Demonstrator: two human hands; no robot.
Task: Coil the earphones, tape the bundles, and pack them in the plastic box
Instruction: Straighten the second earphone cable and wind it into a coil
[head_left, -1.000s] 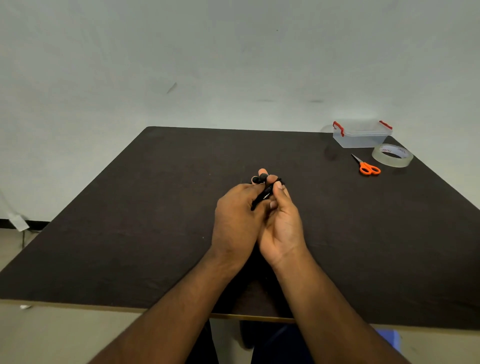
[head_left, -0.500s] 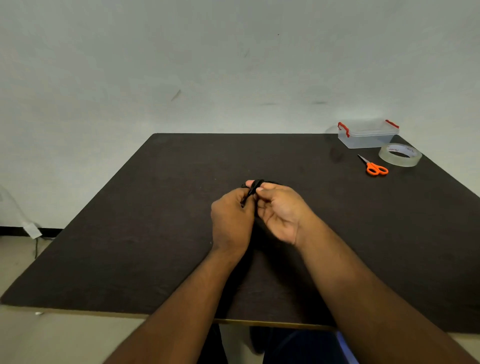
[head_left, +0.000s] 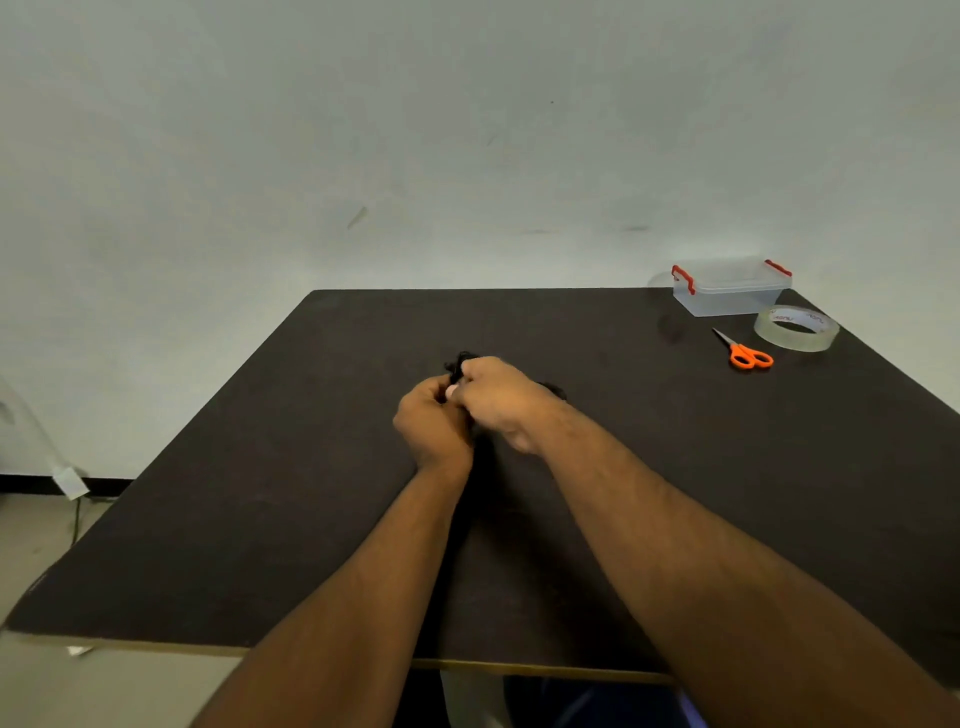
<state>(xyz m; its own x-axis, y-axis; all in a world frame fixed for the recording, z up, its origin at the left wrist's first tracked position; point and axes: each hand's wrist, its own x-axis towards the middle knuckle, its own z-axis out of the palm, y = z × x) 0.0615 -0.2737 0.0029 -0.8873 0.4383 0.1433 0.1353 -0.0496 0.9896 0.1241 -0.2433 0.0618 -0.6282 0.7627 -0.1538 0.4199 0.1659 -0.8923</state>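
Black earphones are bunched between my two hands over the middle of the dark table. My left hand grips the bundle with curled fingers. My right hand lies palm down over it, fingers curled round the cord, and a bit of black cord shows behind its wrist. Most of the earphones are hidden by the hands. The clear plastic box with red clips stands shut at the far right corner.
A roll of clear tape lies next to the box, and orange-handled scissors lie just left of the roll. A wall rises behind the table's far edge. The near table edge runs below my forearms.
My right hand has turned from palm up beside the left hand to palm down over the earphones. The hands stay together at mid-table, and the view has shifted slightly.
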